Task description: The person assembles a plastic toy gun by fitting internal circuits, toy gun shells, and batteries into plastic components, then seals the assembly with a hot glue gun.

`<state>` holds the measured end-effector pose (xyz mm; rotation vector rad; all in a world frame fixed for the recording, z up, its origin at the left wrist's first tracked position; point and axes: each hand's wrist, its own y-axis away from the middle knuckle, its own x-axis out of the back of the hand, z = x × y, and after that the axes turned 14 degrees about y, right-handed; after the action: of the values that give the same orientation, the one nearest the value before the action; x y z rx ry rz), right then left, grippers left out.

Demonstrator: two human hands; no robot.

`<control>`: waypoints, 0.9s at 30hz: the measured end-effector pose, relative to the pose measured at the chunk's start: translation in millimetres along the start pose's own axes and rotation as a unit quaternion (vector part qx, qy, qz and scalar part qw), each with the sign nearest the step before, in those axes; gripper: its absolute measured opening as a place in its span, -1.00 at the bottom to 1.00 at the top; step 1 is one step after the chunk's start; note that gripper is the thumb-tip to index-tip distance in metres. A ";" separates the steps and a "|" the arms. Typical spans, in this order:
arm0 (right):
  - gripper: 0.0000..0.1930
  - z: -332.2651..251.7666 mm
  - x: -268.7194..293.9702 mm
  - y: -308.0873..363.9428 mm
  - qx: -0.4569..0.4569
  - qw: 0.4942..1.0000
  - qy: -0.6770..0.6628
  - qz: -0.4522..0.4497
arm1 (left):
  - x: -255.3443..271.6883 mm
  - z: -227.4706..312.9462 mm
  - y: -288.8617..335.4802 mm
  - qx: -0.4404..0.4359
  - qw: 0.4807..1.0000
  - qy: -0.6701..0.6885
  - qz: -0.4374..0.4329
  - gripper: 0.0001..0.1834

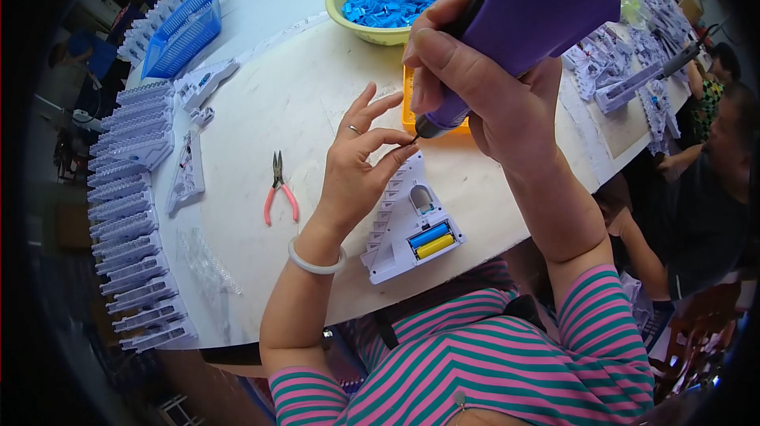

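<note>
My right hand (pixel 499 97) is wrapped round a purple power screwdriver (pixel 546 6), its dark bit pointing down to the left. At the bit's tip, the thumb and forefinger of my left hand (pixel 356 165) pinch together, the other fingers raised. Whatever is between those fingertips is too small to make out. Below them, flat on the table, lies a white plastic stair-shaped housing (pixel 396 220) with stepped teeth along its left edge. Its open battery bay holds a blue battery (pixel 429 236) and a yellow battery (pixel 435 246).
Pink-handled pliers (pixel 280 192) lie left of my left hand. Beyond are a yellow-green bowl (pixel 336 10) of blue pieces, an orange tray (pixel 408 101) and a blue basket (pixel 182 34). White housings (pixel 131 188) line the left edge; more parts and people are at right.
</note>
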<state>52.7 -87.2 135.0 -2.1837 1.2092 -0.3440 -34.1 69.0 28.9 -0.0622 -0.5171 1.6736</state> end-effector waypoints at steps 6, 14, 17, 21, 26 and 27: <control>-0.80 -1.9 -9.9 4.0 -0.063 0.996 -0.065 -0.021 | 4.8 7.9 13.1 -0.084 0.989 -0.119 -0.002 -0.86; -0.82 13.6 -2.3 23.5 -0.031 0.996 0.082 -0.012 | -5.9 48.4 52.6 -0.003 0.988 -0.152 -0.036 -0.34; -0.81 30.5 5.9 29.6 -0.038 0.998 0.054 -0.019 | -21.2 59.9 68.2 -0.010 0.963 -0.228 -0.142 -0.26; -0.82 35.9 2.8 31.3 -0.049 0.996 0.068 -0.009 | -28.8 49.9 66.9 0.009 0.963 -0.220 -0.156 -0.33; -0.83 38.6 -1.4 34.1 -0.071 0.995 0.065 -0.011 | -34.9 43.5 70.7 0.033 0.962 -0.208 -0.171 -0.32; -0.84 38.5 -2.2 33.9 -0.073 0.994 0.075 -0.014 | -35.8 43.2 71.1 0.037 0.962 -0.209 -0.173 -0.32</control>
<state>47.7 -83.9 84.1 -2.3361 1.3227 -0.4501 -107.8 16.5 32.5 0.4234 -0.7346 1.3590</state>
